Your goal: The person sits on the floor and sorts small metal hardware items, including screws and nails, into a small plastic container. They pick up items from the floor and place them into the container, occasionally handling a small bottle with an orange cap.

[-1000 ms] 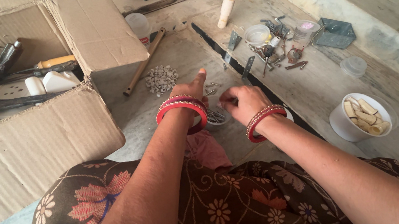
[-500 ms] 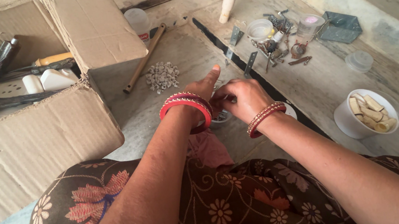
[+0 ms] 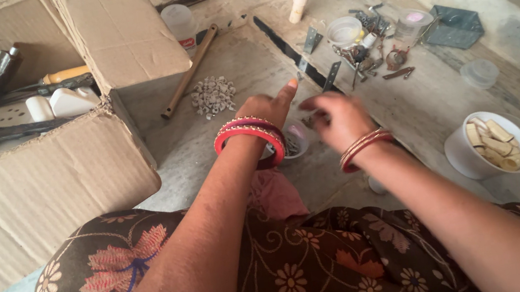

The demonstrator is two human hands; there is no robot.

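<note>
Small clear cup (image 3: 295,140) on the floor (image 3: 206,147), tucked between both hands and touching the left wrist side. Left hand (image 3: 266,108) loose, pointing finger stretched up and away toward the long black strip (image 3: 291,57). Right hand (image 3: 337,118) blurry, curled fingers, grip hard to tell, just right of the cup. Strip slanting away, far end up and left. Both hands about equally near.

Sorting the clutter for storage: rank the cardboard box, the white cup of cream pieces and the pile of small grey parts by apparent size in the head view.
1. cardboard box, by far the largest, though it also lies nearest the camera.
2. white cup of cream pieces.
3. pile of small grey parts, slightly smaller than the cup; it lies farther off, so this order is unsure.
</note>
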